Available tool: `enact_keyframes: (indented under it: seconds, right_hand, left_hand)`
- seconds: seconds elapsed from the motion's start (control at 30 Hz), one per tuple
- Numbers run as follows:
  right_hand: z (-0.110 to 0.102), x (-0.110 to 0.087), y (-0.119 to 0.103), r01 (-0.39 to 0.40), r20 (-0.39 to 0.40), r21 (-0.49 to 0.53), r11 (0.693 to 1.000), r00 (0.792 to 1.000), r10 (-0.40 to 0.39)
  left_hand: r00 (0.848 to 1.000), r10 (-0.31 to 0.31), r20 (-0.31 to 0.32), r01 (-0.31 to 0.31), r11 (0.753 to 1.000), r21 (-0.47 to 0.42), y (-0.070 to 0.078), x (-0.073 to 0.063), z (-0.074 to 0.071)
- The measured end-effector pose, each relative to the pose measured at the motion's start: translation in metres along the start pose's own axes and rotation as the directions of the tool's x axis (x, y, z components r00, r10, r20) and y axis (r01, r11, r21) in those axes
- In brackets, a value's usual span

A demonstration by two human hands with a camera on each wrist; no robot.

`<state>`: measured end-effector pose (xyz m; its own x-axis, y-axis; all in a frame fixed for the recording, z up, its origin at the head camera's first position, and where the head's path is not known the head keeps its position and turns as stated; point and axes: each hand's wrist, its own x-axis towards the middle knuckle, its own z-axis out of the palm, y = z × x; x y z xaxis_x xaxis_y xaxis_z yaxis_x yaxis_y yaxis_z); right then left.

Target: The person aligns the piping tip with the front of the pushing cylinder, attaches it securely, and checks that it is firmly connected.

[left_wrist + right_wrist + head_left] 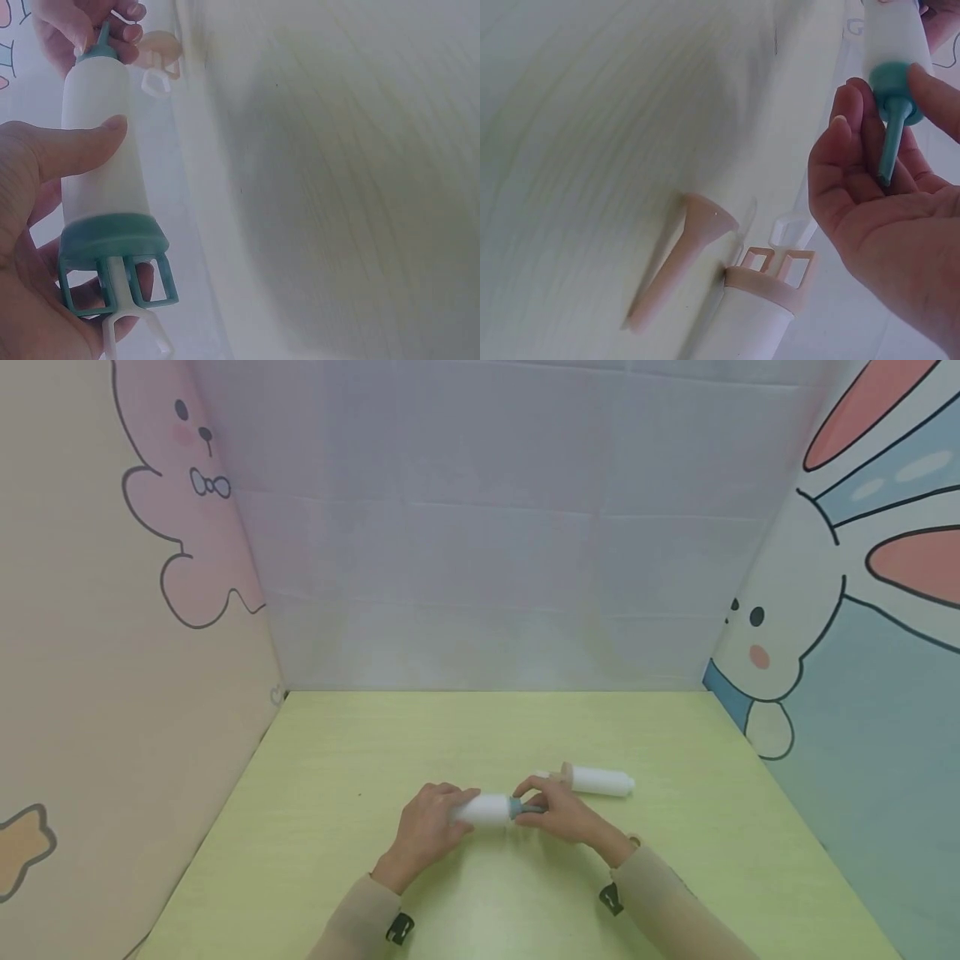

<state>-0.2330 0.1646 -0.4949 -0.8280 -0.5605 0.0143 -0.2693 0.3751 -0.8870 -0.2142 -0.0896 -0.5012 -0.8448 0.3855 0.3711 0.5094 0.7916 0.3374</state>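
A white-barrelled syringe-style dispenser (483, 811) is held level above the table between both hands. My left hand (431, 825) grips its barrel, thumb across the side in the left wrist view. At that end are a teal cap with finger loops (116, 236) and a white plunger handle (139, 322). My right hand (562, 810) holds the teal nozzle (895, 135) at the other end, fingers and thumb around its collar. Near the right hand lies a second white dispenser (600, 781) with a peach cap (769, 289). A loose peach nozzle (679, 262) lies beside it.
The pale green table (337, 743) meets a whitish back wall (487, 568). Side walls carry cartoon drawings, including a rabbit (780, 643) on the right. Small black clips (401, 928) hang by both sleeves.
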Motion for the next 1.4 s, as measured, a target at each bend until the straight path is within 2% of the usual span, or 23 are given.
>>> enact_keyframes:
  seconds: [0.23, 0.47, 0.63, 0.87, 1.03, 1.13, 1.27, 1.4]
  right_hand:
    - [0.0, -0.001, -0.001, -0.008, -0.007, 0.009, 1.0, 1.0, 0.008]
    - [0.001, 0.001, 0.002, -0.013, -0.002, -0.063, 0.998, 1.0, 0.013]
    - [0.003, 0.002, 0.003, -0.023, -0.024, -0.024, 0.999, 0.999, 0.022]
    - [0.005, 0.002, 0.0, 0.012, -0.073, 0.04, 0.999, 0.997, -0.009]
    - [0.006, 0.004, 0.002, 0.009, -0.07, 0.085, 0.996, 0.998, -0.003]
    - [0.006, 0.004, 0.003, 0.052, -0.064, 0.096, 0.994, 0.997, -0.046]
    - [0.004, 0.002, -0.008, 0.091, -0.056, 0.039, 0.995, 0.995, -0.089]
    - [0.003, 0.0, -0.012, 0.07, -0.036, -0.018, 0.997, 0.997, -0.07]
  left_hand:
    - [1.0, 0.005, -0.017, -0.005, 1.0, 0.003, -0.001, -0.001, 0.001]
    - [1.0, 0.009, -0.002, -0.009, 1.0, 0.019, -0.001, -0.001, 0.0]
    - [1.0, 0.023, -0.006, -0.023, 0.999, 0.04, -0.001, -0.001, 0.0]
    - [0.999, 0.035, 0.0, -0.035, 0.998, 0.047, -0.002, -0.001, 0.0]
    - [1.0, 0.031, 0.003, -0.031, 0.999, 0.037, -0.003, -0.001, 0.0]
    - [1.0, 0.029, 0.005, -0.03, 0.999, 0.034, -0.002, 0.0, -0.001]
    - [1.0, 0.031, 0.004, -0.031, 0.999, 0.042, -0.003, 0.0, 0.0]
    - [0.999, 0.041, -0.005, -0.04, 0.998, 0.055, -0.003, 0.0, 0.0]
